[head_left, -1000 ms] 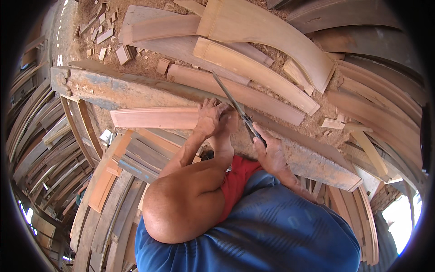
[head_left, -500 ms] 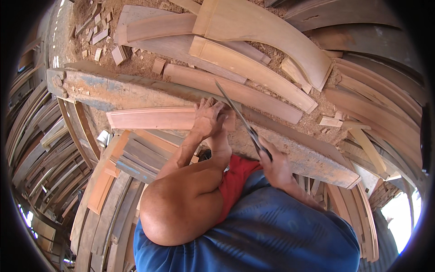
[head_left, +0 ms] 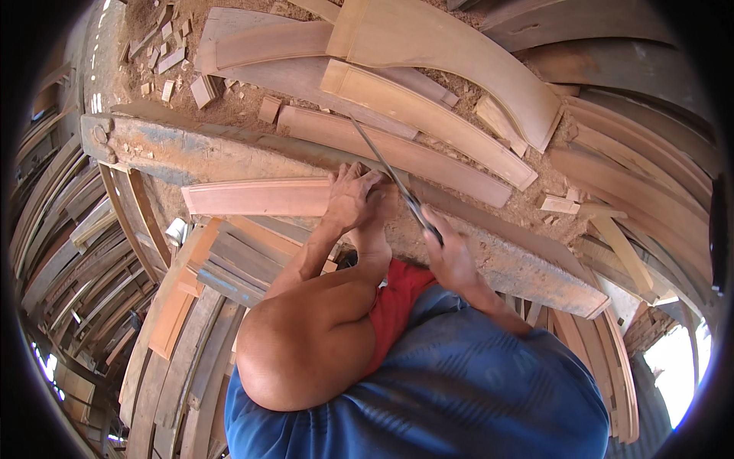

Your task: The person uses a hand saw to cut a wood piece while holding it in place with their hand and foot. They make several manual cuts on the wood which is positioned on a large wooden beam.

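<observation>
My right hand [head_left: 453,256] is closed round the dark handle of a handsaw [head_left: 381,158], seen nearly edge-on. Its long thin blade points up and left, passing just right of my left hand. My left hand [head_left: 353,193] has its fingers curled over the right part of a pinkish moulded wooden board [head_left: 256,198], pressing it on a worn, thick beam [head_left: 222,158]. My bare foot [head_left: 374,233] is below that hand, partly covered by it. The hand and foot hide part of the board, and where the teeth meet the wood cannot be made out.
Beyond the beam lie a curved, shaped panel [head_left: 428,42], a pale moulded strip [head_left: 428,122] and a brown strip [head_left: 397,157] on sawdust. Small offcuts [head_left: 205,90] are scattered at the far left. Stacked planks [head_left: 187,352] stand at near left, and more boards [head_left: 634,168] at right.
My right hand and the handsaw have moved up and left, the blade tip reaching farther past the beam. My left hand, foot and the board stay in place.
</observation>
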A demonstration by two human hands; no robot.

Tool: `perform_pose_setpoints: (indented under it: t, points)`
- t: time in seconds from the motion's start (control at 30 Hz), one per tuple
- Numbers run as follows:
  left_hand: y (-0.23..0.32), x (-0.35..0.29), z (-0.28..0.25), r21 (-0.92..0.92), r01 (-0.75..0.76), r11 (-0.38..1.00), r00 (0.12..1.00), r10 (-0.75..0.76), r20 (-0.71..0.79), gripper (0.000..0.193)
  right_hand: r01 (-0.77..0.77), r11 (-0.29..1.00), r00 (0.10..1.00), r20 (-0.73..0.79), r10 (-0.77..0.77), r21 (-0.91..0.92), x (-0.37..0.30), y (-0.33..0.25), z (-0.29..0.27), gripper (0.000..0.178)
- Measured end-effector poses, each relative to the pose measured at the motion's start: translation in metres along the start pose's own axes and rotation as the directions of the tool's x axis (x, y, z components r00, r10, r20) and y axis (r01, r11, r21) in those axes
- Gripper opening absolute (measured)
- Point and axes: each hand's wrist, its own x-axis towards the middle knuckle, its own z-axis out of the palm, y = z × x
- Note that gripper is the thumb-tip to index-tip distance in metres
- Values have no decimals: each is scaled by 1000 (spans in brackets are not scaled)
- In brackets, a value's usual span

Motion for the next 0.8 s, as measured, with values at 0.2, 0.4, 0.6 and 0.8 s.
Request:
perform_pose_setpoints:
  t: [0.2, 0.4, 0.6, 0.8]
  points:
    - [-6, 5, 1, 49, -44, 998, 998, 46, -35, 37, -39, 997, 998, 45, 36, 71, -14, -1, -17, 44]
    - [-5, -3, -1, 137, -107, 985, 989, 120, -87, 34, -90, 994, 994, 59, 86, 59, -52, 0, -24, 42]
    - [2, -1, -1, 17, -18, 1000, 998, 19, -58, 39, 189, 970, 977, -69, -201, -150, 1, 4, 1, 43]
    - [-12, 0, 2, 66, -169, 983, 983, 173, -67, 34, -56, 998, 989, 135, 53, 18, -13, -19, -26, 44]
